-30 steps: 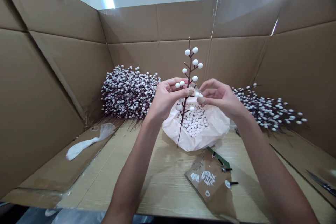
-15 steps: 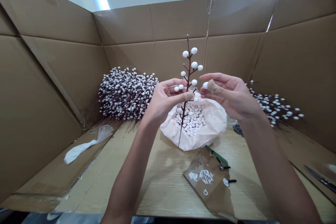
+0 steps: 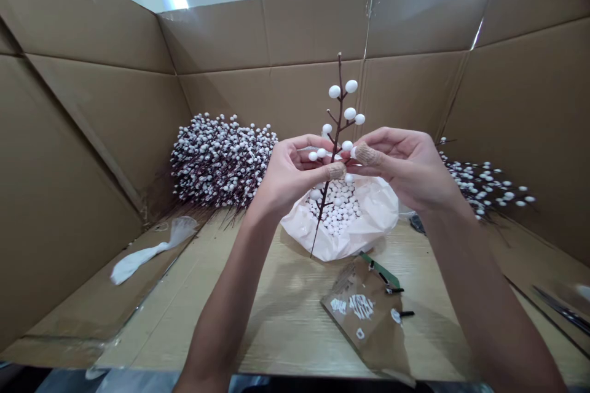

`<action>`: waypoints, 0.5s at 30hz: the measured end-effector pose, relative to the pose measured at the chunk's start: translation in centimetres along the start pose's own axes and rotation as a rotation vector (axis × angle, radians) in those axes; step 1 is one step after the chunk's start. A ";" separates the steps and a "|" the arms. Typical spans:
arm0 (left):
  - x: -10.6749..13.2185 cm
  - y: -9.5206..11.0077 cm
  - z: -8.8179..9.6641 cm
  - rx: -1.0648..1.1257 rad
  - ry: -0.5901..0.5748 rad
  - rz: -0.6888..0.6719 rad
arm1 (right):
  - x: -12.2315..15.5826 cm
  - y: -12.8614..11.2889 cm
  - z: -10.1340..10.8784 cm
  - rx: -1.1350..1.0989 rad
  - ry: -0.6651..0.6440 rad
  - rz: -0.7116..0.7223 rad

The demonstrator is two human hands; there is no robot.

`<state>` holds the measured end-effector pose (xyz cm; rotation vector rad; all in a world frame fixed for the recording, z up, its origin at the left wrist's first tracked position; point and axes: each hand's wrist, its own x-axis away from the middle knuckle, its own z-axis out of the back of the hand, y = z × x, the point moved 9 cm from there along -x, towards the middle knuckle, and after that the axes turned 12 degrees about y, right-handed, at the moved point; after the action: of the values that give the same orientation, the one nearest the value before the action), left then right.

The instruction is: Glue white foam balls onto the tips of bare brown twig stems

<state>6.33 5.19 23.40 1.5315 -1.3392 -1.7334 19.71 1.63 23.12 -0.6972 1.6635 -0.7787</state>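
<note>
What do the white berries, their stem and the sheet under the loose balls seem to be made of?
The berries look like matte white foam, probably polystyrene: evenly round, with no shine. The stem looks like dark brown wrapped wire or plastic, thin and angular at its branches; hard to tell which. The sheet seems thin translucent plastic film, creased.

The left hand [image 3: 292,175] grips a dark artificial berry stem [image 3: 337,135] carrying white foam berries, with the stem upright and slightly tilted. The right hand [image 3: 401,164] is pinched close beside it, its taped finger [image 3: 366,153] at a berry near the stem. Below the hands, a pale plastic bag [image 3: 380,215] holds loose white berries [image 3: 334,209]. Bundled berry stems [image 3: 221,163] stand left and right against the cardboard wall [image 3: 313,24]. A glue-marked cardboard scrap [image 3: 362,313] lies on the counter [image 3: 286,325].
</note>
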 end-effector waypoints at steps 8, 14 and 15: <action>0.3 0.3 -0.1 -0.053 0.023 -0.014 | 0.0 0.1 0.2 0.024 0.002 0.044; 0.1 0.2 -0.2 -0.039 0.005 -0.007 | -0.1 0.2 0.2 0.019 0.005 0.058; 0.1 0.2 -0.2 -0.035 -0.003 -0.002 | -0.1 0.2 0.3 0.017 0.009 0.057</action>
<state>6.47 4.95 23.53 1.5125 -1.3027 -1.7512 19.97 1.76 22.95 -0.6325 1.6762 -0.7548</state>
